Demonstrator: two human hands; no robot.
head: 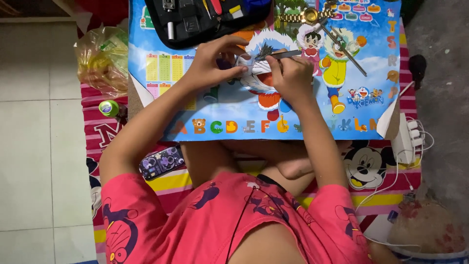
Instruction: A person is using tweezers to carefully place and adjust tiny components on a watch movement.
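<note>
Here I look straight down on a small folding table with a bright blue cartoon-printed top (205, 110), and both of my hands meet near its middle. My left hand (210, 66) is curled, its fingertips pinching a small white-and-dark object (245, 62) that I cannot make out well enough to name. My right hand (289, 74) is closed around a slim grey metal tool (283, 55), which lies nearly level and points left, its tip touching the small object between the left fingers. At the far edge of the table, left of centre, lies an open black zip case of small tools (195, 19). To its right, also at the far edge, rests a gold-coloured metal wristwatch with a link band (309, 15), and a thin dark rod (348, 51) slants down to the right just beside it. Off the table to the left, a crumpled clear plastic bag with yellow and green contents (100, 58) sits near a small green round cap (108, 107). Nearer me, under the left forearm, a phone in a dark patterned case (161, 162) lies on the red striped cartoon mat (376, 166). On the right, a white power strip with plugs (406, 139) lies just beside the table's corner.
</note>
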